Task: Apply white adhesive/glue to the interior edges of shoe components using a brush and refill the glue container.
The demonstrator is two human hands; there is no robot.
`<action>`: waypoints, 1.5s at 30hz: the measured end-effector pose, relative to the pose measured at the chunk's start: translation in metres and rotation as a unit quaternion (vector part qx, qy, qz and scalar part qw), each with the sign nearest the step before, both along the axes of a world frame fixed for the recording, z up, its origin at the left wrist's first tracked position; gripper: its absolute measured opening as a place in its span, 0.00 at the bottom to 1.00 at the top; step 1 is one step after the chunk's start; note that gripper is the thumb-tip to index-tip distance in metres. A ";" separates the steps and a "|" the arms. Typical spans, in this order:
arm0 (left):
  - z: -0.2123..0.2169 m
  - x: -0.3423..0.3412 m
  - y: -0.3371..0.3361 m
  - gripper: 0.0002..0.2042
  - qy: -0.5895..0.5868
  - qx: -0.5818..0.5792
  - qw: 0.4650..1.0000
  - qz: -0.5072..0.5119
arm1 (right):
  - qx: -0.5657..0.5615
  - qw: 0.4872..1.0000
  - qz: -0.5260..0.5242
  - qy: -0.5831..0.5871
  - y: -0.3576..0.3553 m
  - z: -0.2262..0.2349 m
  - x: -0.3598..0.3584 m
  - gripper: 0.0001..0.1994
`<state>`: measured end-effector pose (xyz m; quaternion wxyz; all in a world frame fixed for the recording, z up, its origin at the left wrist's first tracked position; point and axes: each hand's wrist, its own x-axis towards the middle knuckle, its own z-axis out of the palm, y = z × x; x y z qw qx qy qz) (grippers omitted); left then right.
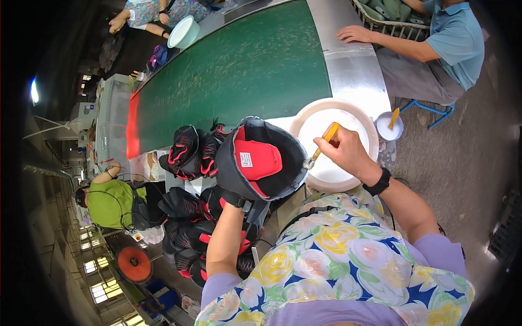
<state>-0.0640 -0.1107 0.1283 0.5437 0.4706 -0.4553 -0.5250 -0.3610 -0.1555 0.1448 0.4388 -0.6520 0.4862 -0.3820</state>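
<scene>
A black shoe upper with a red tongue and a small white label is held up in front of me, its open underside facing me. My left hand holds it from behind; the fingers are hidden, and only the banded wrist shows at its lower edge. In my right hand is a yellow-handled brush, gripped between thumb and fingers. Its bristles touch the upper's right rim. Beneath the brush is a wide white basin with a bright white inside.
Several black and red shoe uppers are piled at left. A green conveyor belt lies ahead. A small pail with another yellow brush stands at right. Co-workers are at far right, far left and left; a white bowl sits at the belt's far edge.
</scene>
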 end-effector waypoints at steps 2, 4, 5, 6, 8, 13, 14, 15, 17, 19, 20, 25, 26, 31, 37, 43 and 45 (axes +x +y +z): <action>-0.001 -0.009 -0.001 0.26 -0.041 -0.035 0.998 0.029 | 0.022 1.000 -0.021 0.001 0.004 0.000 0.008 0.15; 0.001 -0.015 0.004 0.27 -0.083 -0.068 0.993 0.055 | 0.032 0.999 -0.023 -0.013 0.010 0.002 0.017 0.15; 0.004 -0.014 0.006 0.27 -0.104 -0.085 0.989 0.069 | 0.045 0.998 -0.029 -0.030 0.012 0.003 0.020 0.15; 0.005 -0.015 0.009 0.27 -0.125 -0.101 0.983 0.084 | 0.049 0.998 -0.026 -0.036 0.015 0.006 0.025 0.15; 0.007 -0.016 -0.002 0.28 -0.168 -0.132 0.970 0.113 | 0.040 0.998 -0.020 -0.040 0.018 0.009 0.032 0.15; 0.007 -0.006 -0.007 0.30 -0.250 -0.190 0.934 0.169 | 0.050 0.998 0.008 -0.043 0.024 0.021 0.042 0.14; -0.007 0.004 -0.009 0.32 -0.224 -0.170 0.939 0.196 | 0.055 0.997 0.003 -0.063 0.024 0.022 0.043 0.14; -0.009 0.007 -0.013 0.34 -0.196 -0.151 0.943 0.222 | 0.059 0.995 -0.004 -0.081 0.024 0.022 0.043 0.13; -0.010 0.008 -0.013 0.32 -0.225 -0.187 0.934 0.205 | 0.091 0.981 -0.042 -0.165 0.021 0.022 0.039 0.10; -0.028 0.029 -0.007 0.30 -0.257 -0.224 0.920 0.195 | 0.054 0.978 -0.087 -0.184 0.017 0.025 0.033 0.08; -0.067 0.065 0.008 0.28 -0.381 -0.140 0.900 0.157 | 0.059 0.974 -0.088 -0.199 0.016 0.027 0.031 0.07; -0.147 0.095 0.062 0.20 -0.037 -0.052 0.998 0.030 | 0.072 0.981 -0.102 -0.148 0.023 0.009 0.007 0.06; -0.162 0.096 0.077 0.20 -0.039 -0.057 0.997 0.044 | 0.081 0.980 -0.107 -0.147 0.028 0.003 0.003 0.06; -0.095 0.036 0.082 0.16 0.353 0.162 0.917 0.091 | 0.107 0.980 -0.122 -0.115 0.042 -0.028 -0.016 0.07; -0.178 0.063 0.095 0.13 -0.165 -0.024 0.983 0.071 | 0.092 0.982 -0.126 -0.108 0.046 -0.022 -0.005 0.08; -0.109 0.134 0.108 0.19 -0.439 -0.036 0.889 0.124 | 0.082 0.983 -0.127 -0.101 0.049 -0.026 0.003 0.08; -0.110 0.164 0.124 0.17 -0.121 -0.066 0.965 0.225 | 0.079 0.984 -0.128 -0.101 0.053 -0.027 0.005 0.08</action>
